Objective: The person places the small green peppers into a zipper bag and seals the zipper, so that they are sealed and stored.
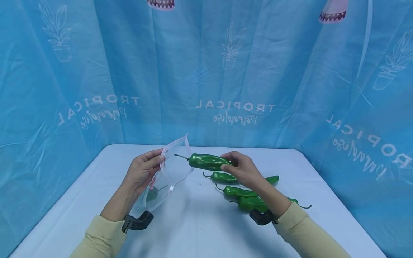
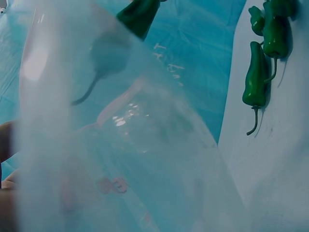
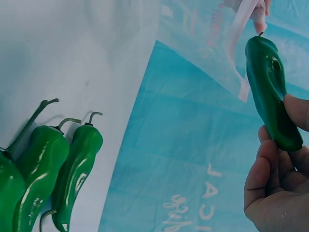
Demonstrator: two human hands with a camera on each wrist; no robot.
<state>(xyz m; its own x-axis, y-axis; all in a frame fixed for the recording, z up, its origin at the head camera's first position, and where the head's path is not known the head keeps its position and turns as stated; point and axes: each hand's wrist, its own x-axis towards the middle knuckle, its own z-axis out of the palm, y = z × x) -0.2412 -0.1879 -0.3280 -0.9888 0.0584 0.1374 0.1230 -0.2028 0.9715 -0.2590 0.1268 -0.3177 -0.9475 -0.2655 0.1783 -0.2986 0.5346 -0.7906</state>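
Observation:
My left hand point(image 1: 143, 170) pinches the rim of a clear plastic zip bag point(image 1: 176, 166), whose mouth gapes to the right. Low inside the bag, a green shape with a stem shows dimly through the plastic. A long green pepper point(image 1: 204, 162) is held by its tip end between the thumb and fingers of my right hand point(image 1: 246, 172). Its stem points left, at the bag's mouth. In the right wrist view the held pepper point(image 3: 265, 87) overlaps the bag's pink-edged rim point(image 3: 236, 48). Through the bag point(image 2: 159, 159), the left wrist view shows that pepper blurred.
Several green peppers point(image 1: 237, 192) lie on the white table point(image 1: 200, 233) below my right hand, stems mostly to the left. Blue printed curtains point(image 1: 206, 82) enclose the table at the back and both sides. Each wrist wears a black camera mount point(image 1: 138, 221).

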